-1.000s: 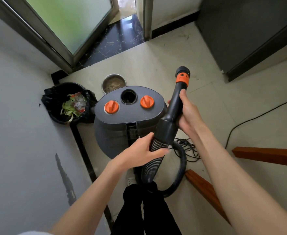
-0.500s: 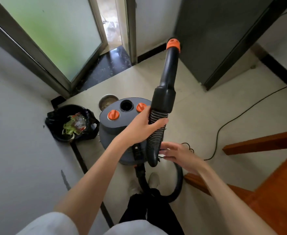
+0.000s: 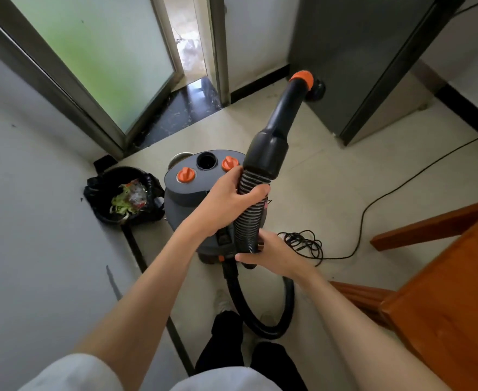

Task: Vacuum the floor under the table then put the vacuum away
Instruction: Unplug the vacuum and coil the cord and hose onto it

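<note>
Your left hand (image 3: 229, 198) grips the ribbed grey vacuum hose (image 3: 249, 218) below its smooth black orange-tipped nozzle (image 3: 281, 119); right hand (image 3: 274, 253) grips lower. Canister vacuum (image 3: 188, 193) stands beneath.

Bare forearms, short white sleeves (image 3: 71, 373), black trousers (image 3: 226, 342), light shoes (image 3: 223, 300)

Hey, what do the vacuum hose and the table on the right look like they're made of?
The hose looks like flexible ribbed plastic, black with a dull sheen on its ridges; the left hand and right hand both grip it. The table looks like wood, reddish-brown with visible grain and a glossy varnish, though a veneer can't be ruled out.
</note>
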### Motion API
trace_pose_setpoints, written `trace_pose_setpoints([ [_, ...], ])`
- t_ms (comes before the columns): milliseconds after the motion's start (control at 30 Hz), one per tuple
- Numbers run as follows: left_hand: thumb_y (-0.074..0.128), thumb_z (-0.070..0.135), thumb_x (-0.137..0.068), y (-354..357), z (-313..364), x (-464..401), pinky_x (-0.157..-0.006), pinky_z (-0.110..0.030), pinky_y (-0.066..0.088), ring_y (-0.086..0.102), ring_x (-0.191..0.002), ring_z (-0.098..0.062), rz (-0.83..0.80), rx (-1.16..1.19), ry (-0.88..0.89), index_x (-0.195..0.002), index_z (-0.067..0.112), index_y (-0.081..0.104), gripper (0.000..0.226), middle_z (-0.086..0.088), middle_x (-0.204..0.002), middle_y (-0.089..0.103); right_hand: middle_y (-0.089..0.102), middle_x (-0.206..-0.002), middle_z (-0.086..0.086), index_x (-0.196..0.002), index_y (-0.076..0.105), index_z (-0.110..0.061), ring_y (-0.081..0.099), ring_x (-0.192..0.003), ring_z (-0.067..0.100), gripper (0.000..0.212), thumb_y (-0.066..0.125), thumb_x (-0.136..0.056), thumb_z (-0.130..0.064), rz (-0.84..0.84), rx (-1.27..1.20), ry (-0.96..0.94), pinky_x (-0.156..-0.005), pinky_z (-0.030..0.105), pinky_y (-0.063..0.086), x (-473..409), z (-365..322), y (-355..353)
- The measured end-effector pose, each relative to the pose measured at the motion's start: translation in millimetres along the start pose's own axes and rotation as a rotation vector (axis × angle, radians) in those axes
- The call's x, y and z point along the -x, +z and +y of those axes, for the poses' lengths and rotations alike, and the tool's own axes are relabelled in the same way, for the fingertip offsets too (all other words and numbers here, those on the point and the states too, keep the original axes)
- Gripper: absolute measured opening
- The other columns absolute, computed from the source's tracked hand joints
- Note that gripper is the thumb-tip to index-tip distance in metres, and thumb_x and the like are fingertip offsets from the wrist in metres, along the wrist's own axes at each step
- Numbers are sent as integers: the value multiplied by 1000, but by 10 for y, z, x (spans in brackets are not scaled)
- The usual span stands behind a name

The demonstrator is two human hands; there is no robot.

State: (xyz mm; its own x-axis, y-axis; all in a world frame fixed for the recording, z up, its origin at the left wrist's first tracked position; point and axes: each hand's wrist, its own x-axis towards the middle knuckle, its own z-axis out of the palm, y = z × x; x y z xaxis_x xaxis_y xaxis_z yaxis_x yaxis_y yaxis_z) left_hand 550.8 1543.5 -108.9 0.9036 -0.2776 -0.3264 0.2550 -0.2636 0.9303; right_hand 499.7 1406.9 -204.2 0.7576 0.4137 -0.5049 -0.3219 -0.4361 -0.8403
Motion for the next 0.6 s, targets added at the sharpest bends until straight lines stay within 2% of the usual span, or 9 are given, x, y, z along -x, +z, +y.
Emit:
trace_pose_setpoints([
  [100,57,21,-91,166,96,174,-84,-41,56,68,-86,-23,95,74,-2,-107,13,53,18,-8,-92,66,67,-102,-8,-105,61,-26,61,-98,6,30,75,-79,-24,-48,40,-20,-86,26,52,194,-7,-48],
  [200,53,17,-93,282,202,353,-77,-35,55,64,-79,-21,175,228,9,-104,10,53,12,-4,-82,63,66,-109,0,-115,60,-15,61,-103,13,41,75,-79,-26,-61,89,-22,-93,34,51,363,-35,-120],
  [333,51,15,-94,302,349,623,-75,-32,54,64,-76,-17,253,332,50,-108,6,53,17,-3,-81,63,65,-115,1,-119,55,-17,60,-107,18,48,78,-76,-21,-100,125,-54,-96,39,49,503,-95,-95],
  [500,47,13,-95,72,524,964,-74,-31,52,62,-69,-15,357,451,141,-98,9,54,9,-4,-78,64,59,-124,-1,-132,47,-23,52,-114,13,57,72,-81,-15,-185,326,-44,-92,23,39,561,-51,63],
  [600,49,14,-94,-80,446,1154,-76,-35,51,61,-71,-19,457,442,119,-96,10,56,8,-8,-79,63,61,-123,0,-133,47,-23,54,-116,16,55,70,-84,-19,-161,401,-68,-90,22,40,584,-39,234],
])
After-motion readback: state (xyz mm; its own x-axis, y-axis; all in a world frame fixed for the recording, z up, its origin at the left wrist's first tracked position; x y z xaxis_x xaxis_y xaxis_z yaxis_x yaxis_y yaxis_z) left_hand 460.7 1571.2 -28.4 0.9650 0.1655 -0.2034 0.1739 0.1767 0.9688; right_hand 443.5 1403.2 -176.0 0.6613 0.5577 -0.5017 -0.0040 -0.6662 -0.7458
